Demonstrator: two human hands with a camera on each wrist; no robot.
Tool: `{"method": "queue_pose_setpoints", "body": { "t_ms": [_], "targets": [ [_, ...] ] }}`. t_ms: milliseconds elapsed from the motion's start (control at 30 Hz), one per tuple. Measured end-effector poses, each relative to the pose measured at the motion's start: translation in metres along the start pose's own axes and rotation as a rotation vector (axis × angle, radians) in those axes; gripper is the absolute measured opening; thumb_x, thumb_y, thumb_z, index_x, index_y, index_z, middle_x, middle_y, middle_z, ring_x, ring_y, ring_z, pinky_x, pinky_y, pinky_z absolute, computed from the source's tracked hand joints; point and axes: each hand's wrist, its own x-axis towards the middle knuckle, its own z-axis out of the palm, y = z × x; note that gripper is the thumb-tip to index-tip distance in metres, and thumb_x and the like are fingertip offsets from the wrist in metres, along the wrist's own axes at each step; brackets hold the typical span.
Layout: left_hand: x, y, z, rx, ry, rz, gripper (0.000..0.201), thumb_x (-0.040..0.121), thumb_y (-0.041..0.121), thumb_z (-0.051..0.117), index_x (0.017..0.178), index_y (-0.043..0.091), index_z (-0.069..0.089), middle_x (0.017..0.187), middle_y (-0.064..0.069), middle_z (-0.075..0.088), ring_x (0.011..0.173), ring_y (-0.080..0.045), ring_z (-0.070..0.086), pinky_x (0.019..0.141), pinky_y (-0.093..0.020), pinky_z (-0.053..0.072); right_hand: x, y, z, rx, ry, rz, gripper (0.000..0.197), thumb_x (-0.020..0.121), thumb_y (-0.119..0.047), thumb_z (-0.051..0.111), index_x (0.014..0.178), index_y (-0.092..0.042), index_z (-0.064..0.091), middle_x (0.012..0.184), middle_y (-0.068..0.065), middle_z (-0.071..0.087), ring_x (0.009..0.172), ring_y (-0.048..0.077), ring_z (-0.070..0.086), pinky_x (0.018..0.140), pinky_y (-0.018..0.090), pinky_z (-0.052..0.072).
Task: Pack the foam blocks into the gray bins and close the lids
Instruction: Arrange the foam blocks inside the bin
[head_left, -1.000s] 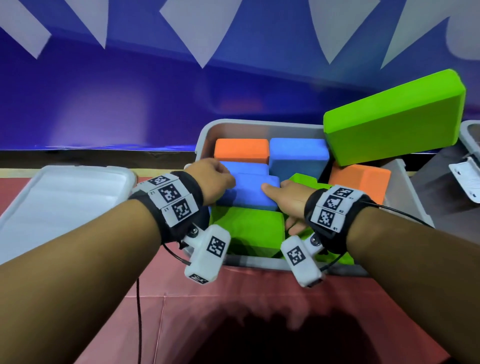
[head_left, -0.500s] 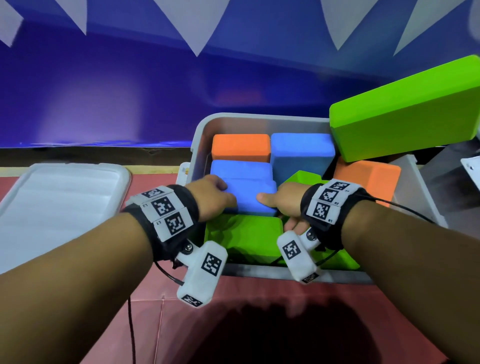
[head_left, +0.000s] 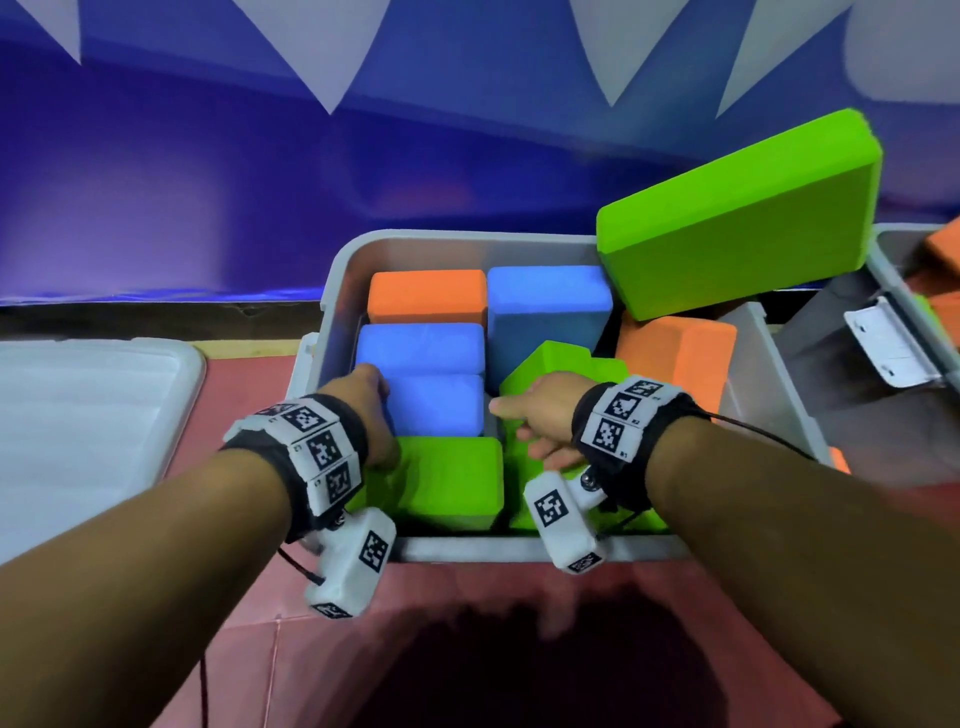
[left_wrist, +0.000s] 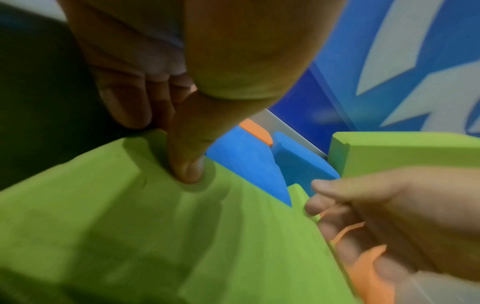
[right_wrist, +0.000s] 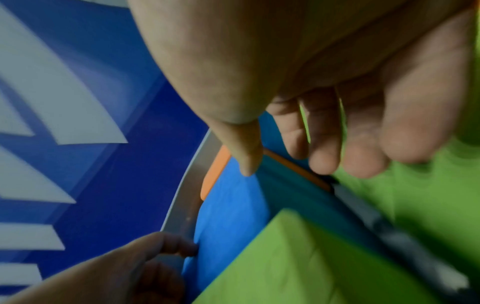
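Flanking three blue blocks (head_left: 545, 306), left hand (head_left: 363, 410) pinches one green block (head_left: 447, 483), right hand (head_left: 540, 415) relaxed.

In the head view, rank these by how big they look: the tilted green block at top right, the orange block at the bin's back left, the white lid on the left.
1. Tilted green block and white lid: unsure, the lid is cut off.
2. Orange block, smallest.

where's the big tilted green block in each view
head: big green foam block upper right, tilted, leaning over the gray bin's far right corner.
left wrist: right edge, middle, above the right hand.
right wrist: cannot tell; green at right is blurred.
shared landmark: blue foam block between the hands.
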Motion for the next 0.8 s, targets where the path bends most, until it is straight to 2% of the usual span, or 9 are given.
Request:
{"method": "queue_pose_setpoints", "body": {
  "t_ms": [67,133,167,233,300,400,500,600,800],
  "targets": [
    [-0.004,0.008,-0.001,0.104,0.012,0.027,0.056,0.068,0.018,0.077,0.116,0.019,0.05,0.107,-0.006,0.061,0.091,-0.026,0.064,0.074,-0.032,0.054,0.002,0.004,-0.025,-0.164,0.158,-0.031,0.033,0.086,-0.043,0.067,0.084,-0.012,0.057,0.085,0.011,0.06,0.071,0.026,0.057,0.061,0.03,0.045],
    [-0.008,0.017,0.002,0.157,0.015,0.08,0.051,0.074,0.016,0.072,0.12,0.017,0.051,0.119,-0.01,0.055,0.102,-0.029,0.062,0.082,-0.033,0.052,0.007,0.015,-0.046,-0.276,0.264,0.001,0.043,0.083,-0.045,0.069,0.101,-0.008,0.057,0.099,0.013,0.059,0.087,0.028,0.058,0.064,0.029,0.041],
    [-0.009,0.021,0.004,0.161,0.006,0.096,0.049,0.076,0.012,0.068,0.122,0.016,0.051,0.121,-0.011,0.054,0.104,-0.029,0.061,0.085,-0.033,0.052,0.007,0.021,-0.051,-0.266,0.264,0.03,0.052,0.081,-0.046,0.071,0.11,-0.005,0.056,0.107,0.014,0.059,0.095,0.029,0.059,0.068,0.029,0.042],
    [-0.011,0.026,0.008,0.135,-0.006,0.116,0.046,0.078,0.009,0.059,0.122,0.017,0.05,0.114,-0.007,0.053,0.1,-0.028,0.059,0.087,-0.033,0.051,0.008,0.028,-0.05,-0.286,0.21,0.086,0.07,0.082,-0.049,0.07,0.13,-0.001,0.051,0.128,0.016,0.058,0.114,0.031,0.058,0.079,0.03,0.044],
    [-0.014,0.031,0.014,0.103,-0.006,0.14,0.042,0.079,0.01,0.058,0.12,0.019,0.051,0.105,-0.001,0.054,0.095,-0.025,0.058,0.084,-0.03,0.05,0.011,0.032,-0.042,-0.353,0.175,0.105,0.08,0.083,-0.053,0.067,0.138,0.001,0.044,0.139,0.016,0.051,0.123,0.031,0.054,0.091,0.03,0.046],
    [-0.018,0.036,0.02,0.025,-0.023,0.183,0.039,0.077,0.019,0.067,0.114,0.025,0.055,0.108,0.002,0.064,0.097,-0.021,0.063,0.082,-0.027,0.051,0.013,0.032,-0.035,-0.428,0.174,0.108,0.084,0.082,-0.06,0.064,0.14,-0.002,0.043,0.144,0.015,0.047,0.128,0.032,0.049,0.105,0.037,0.041],
    [-0.024,0.04,0.023,-0.008,-0.076,0.207,0.028,0.08,0.027,0.067,0.105,0.03,0.056,0.105,0.004,0.064,0.096,-0.019,0.062,0.082,-0.026,0.05,0.013,0.034,-0.039,-0.468,0.134,0.123,0.079,0.083,-0.062,0.061,0.137,-0.006,0.048,0.139,0.013,0.052,0.125,0.031,0.052,0.102,0.034,0.042],
    [-0.027,0.038,0.026,0.025,-0.108,0.22,0.022,0.081,0.032,0.066,0.101,0.032,0.055,0.105,0.004,0.064,0.096,-0.019,0.061,0.079,-0.024,0.047,0.016,0.036,-0.044,-0.437,0.113,0.136,0.078,0.079,-0.063,0.065,0.133,-0.007,0.053,0.131,0.013,0.059,0.117,0.029,0.058,0.1,0.035,0.045],
    [-0.025,0.035,0.028,0.001,-0.124,0.193,0.022,0.082,0.037,0.066,0.1,0.032,0.054,0.105,0.004,0.063,0.097,-0.018,0.06,0.085,-0.026,0.049,0.027,0.028,-0.041,-0.505,0.166,0.108,0.087,0.076,-0.07,0.062,0.136,-0.009,0.05,0.137,0.012,0.054,0.121,0.03,0.054,0.1,0.035,0.042]
  ]
}}
